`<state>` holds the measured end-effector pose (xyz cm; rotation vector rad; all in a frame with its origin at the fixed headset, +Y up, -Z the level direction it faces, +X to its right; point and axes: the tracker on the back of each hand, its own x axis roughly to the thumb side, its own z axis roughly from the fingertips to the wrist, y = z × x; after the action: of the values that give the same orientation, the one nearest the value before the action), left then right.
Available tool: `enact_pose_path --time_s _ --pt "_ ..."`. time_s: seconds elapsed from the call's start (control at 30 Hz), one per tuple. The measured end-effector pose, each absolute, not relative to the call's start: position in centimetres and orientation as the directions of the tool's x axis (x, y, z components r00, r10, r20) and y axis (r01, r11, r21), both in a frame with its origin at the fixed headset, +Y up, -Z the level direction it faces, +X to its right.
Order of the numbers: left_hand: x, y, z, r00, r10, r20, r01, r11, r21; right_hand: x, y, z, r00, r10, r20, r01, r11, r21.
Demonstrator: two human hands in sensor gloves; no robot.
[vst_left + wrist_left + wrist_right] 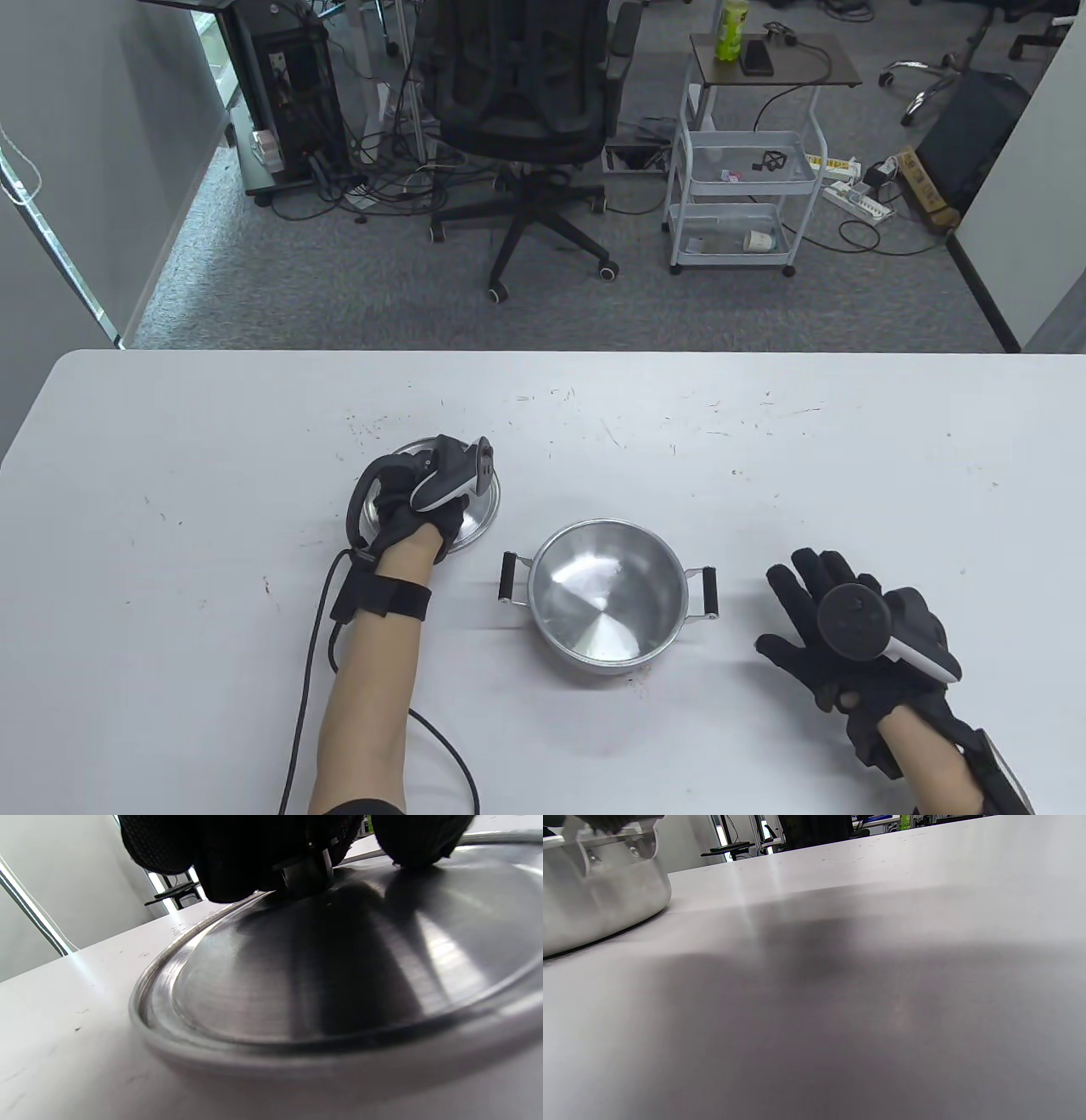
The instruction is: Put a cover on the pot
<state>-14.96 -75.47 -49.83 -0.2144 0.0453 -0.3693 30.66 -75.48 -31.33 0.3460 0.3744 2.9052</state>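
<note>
Fingers (237, 861) of the left hand (416, 509) gripped the knob of the round silver metal lid (322, 984), which lay flat on the white table (170, 475). Just right of it stood the uncovered silver pot with 2 black handles (607, 603). Right hand (857, 632) lay open beside the pot, holding nothing.

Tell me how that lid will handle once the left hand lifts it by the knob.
The lid looks like thin rigid metal, so probably light and stiff. Its polished dome seems slippery; the knob under the left hand is the surer hold. Held centrally, it may swing or tilt.
</note>
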Motion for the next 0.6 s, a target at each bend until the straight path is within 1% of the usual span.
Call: enact_pose_path --time_s 0.13,0.3,0.37,0.43,0.5,0.6 --pt "-15.0 -75.2 -50.1 0.92 -0.391 -0.029 0.374 0.898 -0.23 30.7 -75.5 -31.3 -0.955 0.217 0.203 -0.16 -0.951 0.265" --pt "-15.5 -74.1 -49.1 0.903 -0.429 -0.028 0.413 0.883 -0.223 30.9 -75.5 -31.5 -0.951 0.236 0.197 -0.185 -0.951 0.246" --pt "-15.7 -73.9 -48.8 0.911 -0.412 -0.029 0.395 0.889 -0.231 31.1 -75.4 -31.5 -0.952 0.24 0.193 -0.191 -0.951 0.242" --pt "-15.8 -73.7 -48.5 0.92 -0.392 -0.028 0.38 0.906 -0.185 31.2 -75.3 -31.5 -0.952 0.243 0.185 -0.197 -0.952 0.236" --pt "-15.9 -73.6 -48.4 0.923 -0.385 -0.021 0.373 0.905 -0.205 31.5 -75.3 -31.6 -0.953 0.248 0.173 -0.204 -0.95 0.237" --pt "-15.6 -72.4 -48.1 0.933 -0.361 0.0 0.355 0.919 -0.169 31.8 -75.3 -31.7 -0.953 0.254 0.165 -0.212 -0.948 0.236"
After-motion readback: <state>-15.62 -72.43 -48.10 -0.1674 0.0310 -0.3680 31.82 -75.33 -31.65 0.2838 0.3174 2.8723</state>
